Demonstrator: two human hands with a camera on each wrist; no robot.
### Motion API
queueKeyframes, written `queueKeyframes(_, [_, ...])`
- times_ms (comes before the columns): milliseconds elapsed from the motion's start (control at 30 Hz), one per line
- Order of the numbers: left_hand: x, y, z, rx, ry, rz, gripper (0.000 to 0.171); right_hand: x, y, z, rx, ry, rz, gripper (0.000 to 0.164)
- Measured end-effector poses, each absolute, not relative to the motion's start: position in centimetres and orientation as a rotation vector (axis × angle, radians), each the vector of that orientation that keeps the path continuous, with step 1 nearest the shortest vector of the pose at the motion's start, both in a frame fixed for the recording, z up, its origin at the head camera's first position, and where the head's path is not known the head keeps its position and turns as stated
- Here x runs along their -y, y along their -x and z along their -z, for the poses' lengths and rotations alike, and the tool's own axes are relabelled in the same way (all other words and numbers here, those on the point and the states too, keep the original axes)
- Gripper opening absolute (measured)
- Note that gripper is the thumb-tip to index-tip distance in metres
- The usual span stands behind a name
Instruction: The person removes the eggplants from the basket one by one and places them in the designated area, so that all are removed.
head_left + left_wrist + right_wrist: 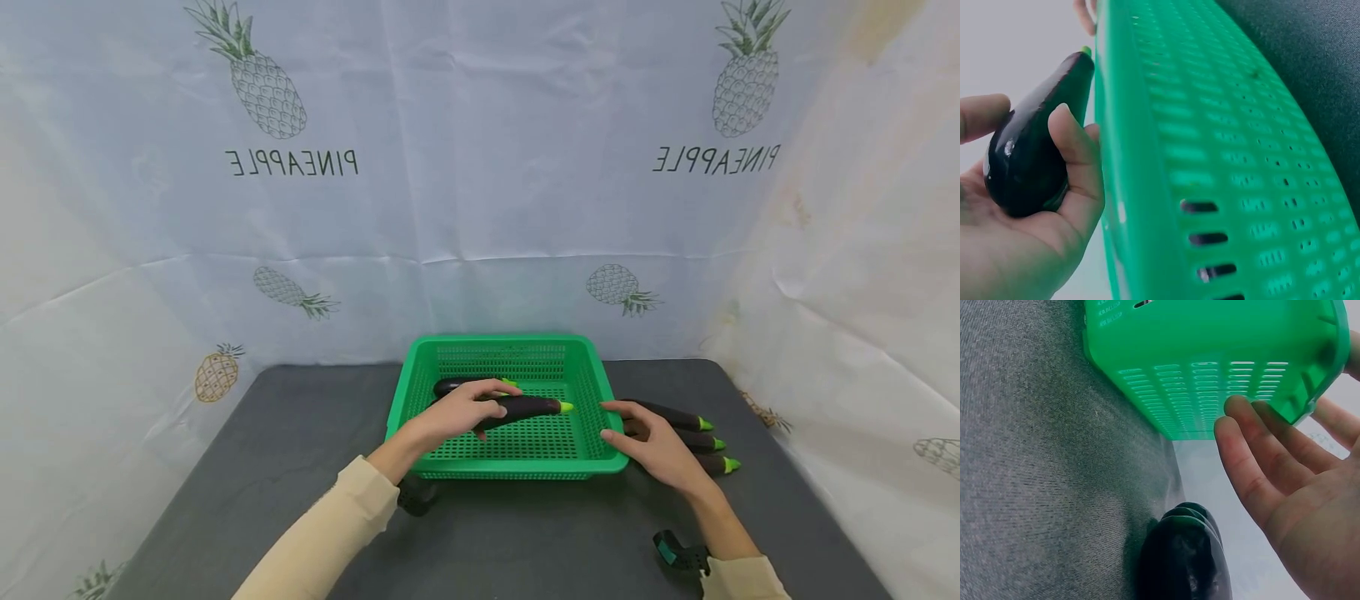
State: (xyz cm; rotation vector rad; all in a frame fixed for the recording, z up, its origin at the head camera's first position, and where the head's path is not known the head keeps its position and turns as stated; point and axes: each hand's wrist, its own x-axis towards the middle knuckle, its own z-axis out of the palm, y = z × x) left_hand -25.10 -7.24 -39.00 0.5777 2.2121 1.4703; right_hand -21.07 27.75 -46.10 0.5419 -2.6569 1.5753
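My left hand (468, 408) grips a dark eggplant (527, 407) above the green basket (501, 468), its green stem end pointing right. In the left wrist view, thumb and fingers wrap the fat end of this eggplant (1035, 144) beside the basket's wall (1210, 150). Another eggplant (450, 385) lies inside the basket toward the back left, partly behind my left hand. On the basket's right rim my right hand (656, 446) holds with thumb and index finger over the edge; the other fingers (1247, 469) extend along the outside of the wall.
Three eggplants (697, 439) lie side by side on the dark table (525, 533) just right of the basket, partly behind my right hand. A pale cloth with pineapple prints (495, 192) hangs behind the table and at both sides.
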Motion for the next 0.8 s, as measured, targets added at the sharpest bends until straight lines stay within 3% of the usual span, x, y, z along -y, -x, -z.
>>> queueKeyframes(800, [13.5, 24.8, 37.8, -2.23, -0.451, -1.635, 0.045, -27.8, 21.1, 46.2, 2.639, -0.551, -1.612, 0.051])
